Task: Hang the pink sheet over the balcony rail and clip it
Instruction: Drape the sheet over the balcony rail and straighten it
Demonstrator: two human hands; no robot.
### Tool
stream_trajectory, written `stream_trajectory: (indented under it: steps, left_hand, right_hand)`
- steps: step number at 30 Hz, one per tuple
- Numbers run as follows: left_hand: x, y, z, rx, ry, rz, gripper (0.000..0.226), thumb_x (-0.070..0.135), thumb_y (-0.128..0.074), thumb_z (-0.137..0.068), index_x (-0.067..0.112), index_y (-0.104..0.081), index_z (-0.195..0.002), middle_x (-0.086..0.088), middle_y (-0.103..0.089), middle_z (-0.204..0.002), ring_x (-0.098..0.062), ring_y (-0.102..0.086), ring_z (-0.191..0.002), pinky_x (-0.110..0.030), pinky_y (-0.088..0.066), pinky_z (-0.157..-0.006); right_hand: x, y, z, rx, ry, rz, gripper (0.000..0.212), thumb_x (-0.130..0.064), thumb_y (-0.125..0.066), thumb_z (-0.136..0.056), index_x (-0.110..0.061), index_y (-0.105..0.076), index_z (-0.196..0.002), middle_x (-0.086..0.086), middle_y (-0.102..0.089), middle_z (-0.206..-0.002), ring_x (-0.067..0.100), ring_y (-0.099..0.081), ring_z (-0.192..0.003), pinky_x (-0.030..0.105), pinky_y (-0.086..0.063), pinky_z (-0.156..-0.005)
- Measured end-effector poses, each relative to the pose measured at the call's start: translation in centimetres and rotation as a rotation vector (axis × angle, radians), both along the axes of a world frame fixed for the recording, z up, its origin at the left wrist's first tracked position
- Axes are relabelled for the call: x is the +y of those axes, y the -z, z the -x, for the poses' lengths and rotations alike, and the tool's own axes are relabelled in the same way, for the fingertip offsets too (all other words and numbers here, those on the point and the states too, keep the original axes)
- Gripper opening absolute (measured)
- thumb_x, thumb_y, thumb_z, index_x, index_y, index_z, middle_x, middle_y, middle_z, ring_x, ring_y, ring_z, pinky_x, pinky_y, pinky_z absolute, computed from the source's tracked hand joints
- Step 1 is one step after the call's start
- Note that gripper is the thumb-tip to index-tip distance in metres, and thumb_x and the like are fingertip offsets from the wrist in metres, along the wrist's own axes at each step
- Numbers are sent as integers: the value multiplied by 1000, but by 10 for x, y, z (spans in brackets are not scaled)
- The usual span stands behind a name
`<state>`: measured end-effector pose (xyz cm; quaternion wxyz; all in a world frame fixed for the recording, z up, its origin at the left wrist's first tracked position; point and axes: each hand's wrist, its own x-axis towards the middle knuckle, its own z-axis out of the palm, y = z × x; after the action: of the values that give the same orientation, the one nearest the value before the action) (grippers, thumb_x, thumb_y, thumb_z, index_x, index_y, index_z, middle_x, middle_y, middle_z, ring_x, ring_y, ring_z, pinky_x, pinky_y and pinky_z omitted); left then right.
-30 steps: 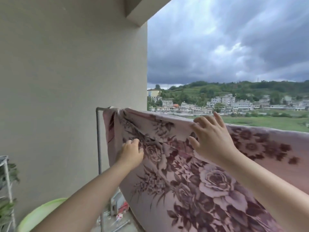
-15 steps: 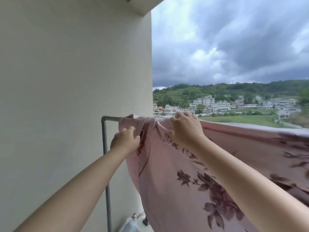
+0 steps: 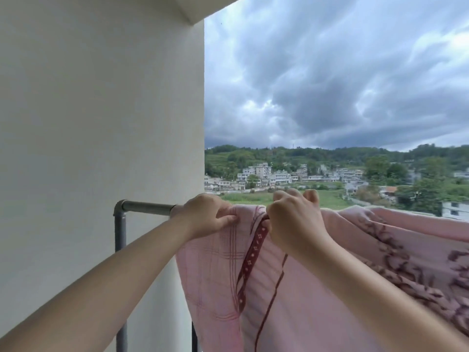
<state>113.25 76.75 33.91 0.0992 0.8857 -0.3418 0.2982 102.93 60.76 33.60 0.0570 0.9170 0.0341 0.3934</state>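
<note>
The pink sheet (image 3: pixel 299 295), printed with dark maroon flowers and a patterned maroon band, hangs draped over a grey metal rail (image 3: pixel 147 207) that runs right from an elbow joint. My left hand (image 3: pixel 206 215) grips the sheet's left end on top of the rail, thumb pressed into the cloth. Just to its right, my right hand (image 3: pixel 295 219) holds a bunched fold of the sheet at the rail, fingers curled over the top. Under the cloth the rail is hidden. No clip is in view.
A plain cream wall (image 3: pixel 101 123) fills the left half, close behind the rail's vertical post (image 3: pixel 120 250). Beyond the rail is open air, with fields, houses and green hills far below under heavy grey clouds.
The sheet's left end has slid right along the rail, baring more pipe. Both hands have come closer together at the top of the rail, and the view has tilted up.
</note>
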Motion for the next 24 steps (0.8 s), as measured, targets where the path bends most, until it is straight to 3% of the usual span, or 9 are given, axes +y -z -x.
stream_trajectory:
  steps: [4, 8, 10, 12, 15, 17, 19, 21, 24]
  left_hand:
    - [18, -2, -27, -140, 339, 175, 15, 13, -61, -82, 1, -71, -80, -11, -67, -71, -19, -53, -63, -30, -45, -62]
    - [39, 6, -41, -481, 342, 146, 39, 30, -40, -86, 2, -63, -71, -12, -63, -53, -25, -59, -45, -29, -48, -43]
    - [60, 13, -43, -674, 340, 121, 45, 35, -29, -93, 7, -55, -71, -5, -55, -42, -20, -52, -32, -21, -41, -32]
    - [82, 28, -42, -669, 416, 157, 49, 36, -20, -96, 9, -53, -72, 0, -51, -38, -15, -47, -28, -17, -37, -29]
    - [117, 73, -46, -345, 528, 14, 61, 47, -18, -95, 10, -64, -81, 1, -58, -45, -11, -52, -34, -16, -43, -33]
    - [136, 101, -41, 35, 466, -239, 52, 52, -19, -92, 23, -57, -115, -2, -70, -77, -14, -64, -63, -22, -53, -58]
    - [138, 117, -39, 178, 402, -383, 37, 40, -27, -96, 28, -46, -125, -3, -66, -103, -18, -62, -89, -27, -50, -78]
    - [127, 113, -33, 233, 403, -281, 29, 30, -31, -97, 19, -52, -114, -6, -64, -105, -21, -59, -95, -28, -44, -79]
    - [107, 98, -35, 458, 497, 0, 27, 23, -38, -95, 5, -57, -99, -10, -60, -100, -22, -54, -92, -25, -38, -74]
  right_hand:
    - [4, 5, -5, -129, 32, 53, 17, -6, -54, -80, -14, -65, -69, -7, -43, -74, 16, -38, -78, 29, -7, -72]
    - [3, 12, -4, -225, 91, -21, 11, -14, -69, -73, -12, -69, -62, 0, -63, -67, 25, -61, -77, 41, -37, -79]
    - [11, 13, 2, -247, 101, 8, 14, -21, -67, -74, -13, -69, -62, 1, -66, -67, 25, -64, -74, 43, -40, -79]
    - [25, 14, 8, -214, 111, 103, 13, -25, -63, -69, -15, -68, -61, -2, -67, -65, 23, -66, -71, 41, -40, -79]
    - [37, 23, 21, -6, 41, 127, 9, -24, -65, -65, -19, -66, -57, -6, -64, -60, 10, -61, -69, 44, -45, -74]
    - [42, 37, 29, 268, 42, 111, 10, -22, -65, -69, -19, -66, -60, -7, -65, -63, -1, -53, -69, 36, -42, -77]
    - [49, 52, 31, 462, 100, 116, 8, -22, -65, -73, -19, -69, -67, -6, -69, -75, 6, -58, -80, 31, -37, -84]
    - [51, 60, 30, 322, 134, 157, 2, -21, -71, -70, -20, -70, -69, -5, -71, -88, 17, -63, -94, 34, -38, -89]
    - [46, 49, 23, -23, 269, 89, 28, -22, -71, -70, -14, -67, -96, 9, -64, -116, 29, -56, -112, 52, -43, -97]
